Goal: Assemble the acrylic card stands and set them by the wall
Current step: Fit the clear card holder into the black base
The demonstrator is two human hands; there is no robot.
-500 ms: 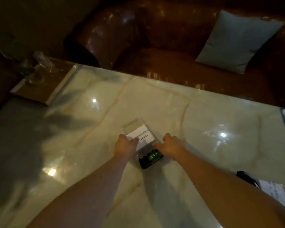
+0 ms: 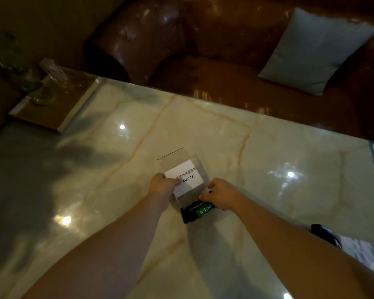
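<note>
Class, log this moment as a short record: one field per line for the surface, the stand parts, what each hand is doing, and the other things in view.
surface: glossy marble table
acrylic panel: clear, white card inside
base: black, green label
left hand: grips the panel's left edge
right hand: holds the base
also in view: leather sofa, grey cushion, tray with glassware

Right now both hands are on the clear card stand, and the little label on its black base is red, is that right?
Not quite. The head view shows the label on the black base is green, not red. Both the left hand and right hand are indeed on the clear card stand.
</note>
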